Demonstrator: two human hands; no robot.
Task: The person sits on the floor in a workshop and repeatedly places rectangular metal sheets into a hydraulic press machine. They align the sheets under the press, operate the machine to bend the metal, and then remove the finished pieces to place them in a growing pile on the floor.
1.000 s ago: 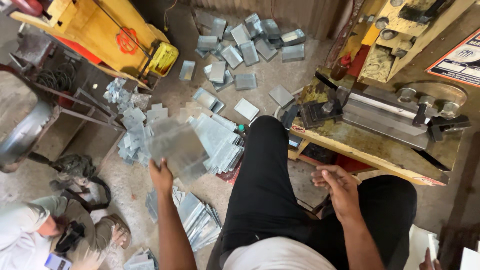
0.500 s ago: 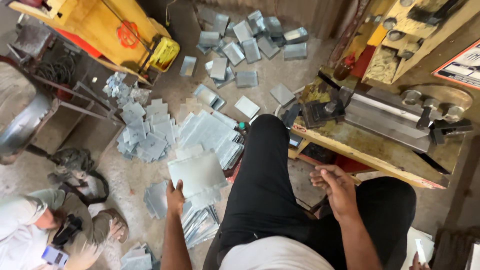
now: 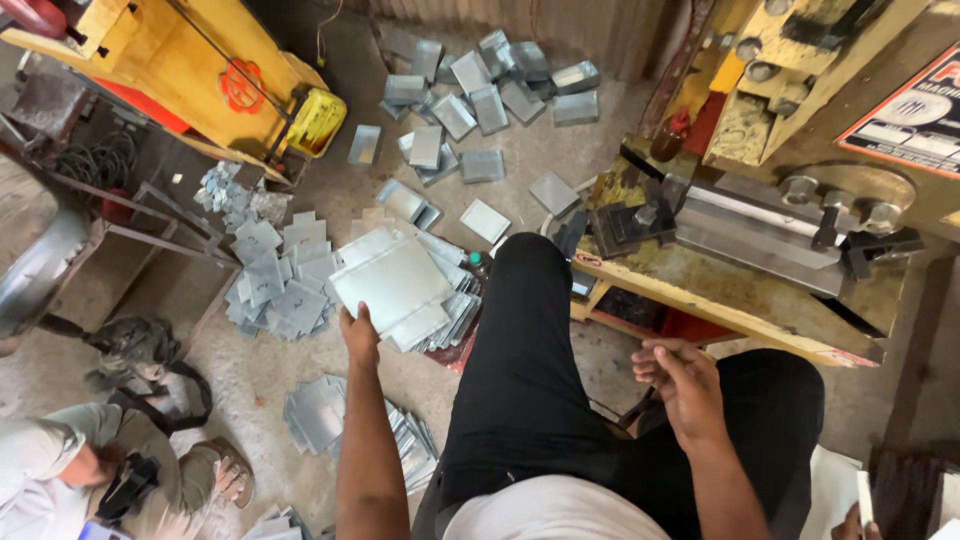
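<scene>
One flat metal sheet [image 3: 392, 285] sits in the grip of the left hand [image 3: 360, 335], pinched at its near edge and held out over the floor [image 3: 250, 380]. Beyond and below that grip lie stacks of cut sheets [image 3: 275, 280] and folded metal trays [image 3: 480, 95]. Right hand [image 3: 680, 380] hovers loosely curled, holding nothing, just short of the yellow press worktop [image 3: 720, 285].
</scene>
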